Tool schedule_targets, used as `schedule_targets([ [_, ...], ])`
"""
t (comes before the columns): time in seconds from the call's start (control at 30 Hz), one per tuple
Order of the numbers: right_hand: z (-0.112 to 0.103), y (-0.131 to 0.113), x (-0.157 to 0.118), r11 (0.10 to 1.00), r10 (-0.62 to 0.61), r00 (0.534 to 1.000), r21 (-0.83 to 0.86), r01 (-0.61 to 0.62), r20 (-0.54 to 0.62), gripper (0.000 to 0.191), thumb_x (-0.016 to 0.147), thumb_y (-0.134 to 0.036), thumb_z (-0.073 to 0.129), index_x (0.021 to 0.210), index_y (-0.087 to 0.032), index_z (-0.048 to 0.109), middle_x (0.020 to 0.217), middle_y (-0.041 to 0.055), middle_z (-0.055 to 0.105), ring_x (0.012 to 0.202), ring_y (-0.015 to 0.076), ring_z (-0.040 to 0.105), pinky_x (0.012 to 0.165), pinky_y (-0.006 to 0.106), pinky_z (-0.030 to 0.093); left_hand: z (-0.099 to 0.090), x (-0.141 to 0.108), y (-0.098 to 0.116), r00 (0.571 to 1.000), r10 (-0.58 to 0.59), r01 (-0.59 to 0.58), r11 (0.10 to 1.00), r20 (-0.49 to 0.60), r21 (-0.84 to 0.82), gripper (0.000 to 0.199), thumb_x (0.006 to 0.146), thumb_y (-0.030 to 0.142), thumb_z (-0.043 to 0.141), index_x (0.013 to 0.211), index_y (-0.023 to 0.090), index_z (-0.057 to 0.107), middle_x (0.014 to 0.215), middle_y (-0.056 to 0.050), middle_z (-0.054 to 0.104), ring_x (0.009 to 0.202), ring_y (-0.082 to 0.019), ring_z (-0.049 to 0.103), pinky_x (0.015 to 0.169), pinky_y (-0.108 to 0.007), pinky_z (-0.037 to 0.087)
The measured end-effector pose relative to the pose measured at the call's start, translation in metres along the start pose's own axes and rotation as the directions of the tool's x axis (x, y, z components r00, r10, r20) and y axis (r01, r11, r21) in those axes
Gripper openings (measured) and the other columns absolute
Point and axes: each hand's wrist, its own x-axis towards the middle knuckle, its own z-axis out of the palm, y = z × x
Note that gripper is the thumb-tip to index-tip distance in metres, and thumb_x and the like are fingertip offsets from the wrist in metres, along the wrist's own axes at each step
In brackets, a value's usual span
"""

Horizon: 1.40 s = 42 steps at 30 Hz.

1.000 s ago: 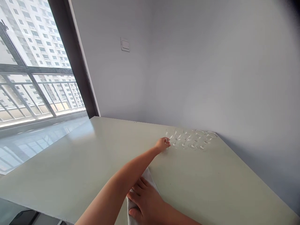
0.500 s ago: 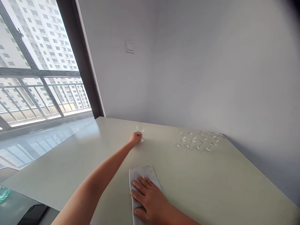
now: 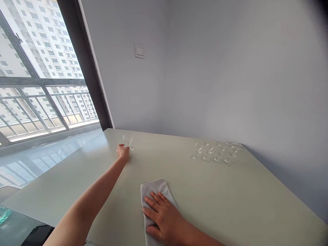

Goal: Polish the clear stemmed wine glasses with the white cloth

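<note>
A clear stemmed glass (image 3: 127, 138) stands upright near the back left of the table. My left hand (image 3: 123, 151) is at the end of an outstretched arm, just left of its stem and foot. The fingers look loosely parted and curved, not wrapped round the stem; whether a fingertip touches the glass is hard to see. My right hand (image 3: 165, 217) lies flat, fingers spread, on a folded light grey cloth (image 3: 155, 186) near the front edge, pressing it to the tabletop.
Several clear stemmed glasses (image 3: 217, 150) stand in a row at the back right of the pale table (image 3: 205, 198), near the wall. A dark phone (image 3: 38, 235) and a greenish glass object (image 3: 3, 215) sit lower at the left. A window is at the left.
My left hand has moved left along the back of the table, and the stemmed glass has shifted left with it. Its fingers have loosened from the stem. My right hand stays on the cloth.
</note>
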Motion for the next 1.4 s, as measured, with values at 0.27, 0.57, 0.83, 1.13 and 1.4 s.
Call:
schedule_targets([
  [0.27, -0.001, 0.000, -0.003, 0.999, -0.020, 1.000, -0.050, 0.019, -0.014, 0.052, 0.088, -0.050, 0.033, 0.134, -0.026, 0.033, 0.146, 0.0004, 0.019, 0.134, 0.0220, 0.009, 0.109, 0.041, 0.008, 0.100, -0.100, 0.028, 0.891, 0.159, -0.120, 0.986, 0.425, -0.117, 0.026, 0.068, 0.012, 0.050, 0.092, 0.019, 0.057, 0.090, -0.003, 0.058, 0.062, -0.009, 0.049, 0.051, -0.020, 0.036],
  [0.57, 0.006, 0.005, -0.002, 0.986, -0.088, 0.986, -0.150, 0.067, -0.142, 0.050, 0.086, -0.050, 0.035, 0.130, -0.025, 0.039, 0.141, 0.0018, 0.031, 0.131, 0.0215, 0.019, 0.109, 0.037, 0.011, 0.224, -0.193, 0.058, 0.540, 0.132, -0.069, 0.991, 0.831, -0.113, 0.069, 0.061, 0.018, 0.065, 0.125, 0.025, 0.040, 0.130, -0.011, 0.042, 0.065, -0.007, 0.055, 0.052, -0.019, 0.041],
  [0.83, 0.004, 0.006, -0.003, 0.976, -0.113, 0.980, -0.203, 0.079, -0.162, 0.046, 0.085, -0.047, 0.042, 0.125, -0.025, 0.043, 0.132, 0.0017, 0.043, 0.126, 0.0190, 0.028, 0.108, 0.035, 0.014, 0.245, -0.196, 0.052, 0.523, 0.184, -0.084, 0.983, 0.832, -0.165, 0.028, 0.072, 0.030, 0.060, 0.095, 0.015, 0.058, 0.088, -0.005, 0.059, 0.058, -0.005, 0.049, 0.051, -0.017, 0.040],
  [1.13, -0.007, 0.030, -0.005, 0.985, 0.127, 0.986, -0.103, -0.138, -0.108, 0.049, 0.087, -0.049, 0.034, 0.131, -0.027, 0.038, 0.143, 0.0006, 0.028, 0.132, 0.0226, 0.018, 0.108, 0.042, 0.011, 0.124, -0.127, 0.015, 0.711, 0.314, -0.213, 0.949, 0.630, -0.233, 0.018, 0.069, 0.029, 0.057, 0.082, 0.016, 0.059, 0.055, 0.003, 0.049, 0.046, -0.006, 0.042, 0.045, -0.018, 0.036],
  [1.4, -0.017, 0.083, -0.003, 0.887, 0.357, 0.889, -0.194, -0.419, -0.286, 0.048, 0.087, -0.046, 0.033, 0.129, -0.024, 0.042, 0.141, 0.0018, 0.032, 0.132, 0.0216, 0.019, 0.107, 0.042, 0.013, -0.002, -0.037, -0.028, 0.918, 0.258, -0.230, 0.965, 0.301, -0.126, 0.017, 0.067, 0.028, 0.056, 0.079, 0.016, 0.059, 0.052, 0.005, 0.045, 0.046, -0.008, 0.041, 0.048, -0.020, 0.037],
])
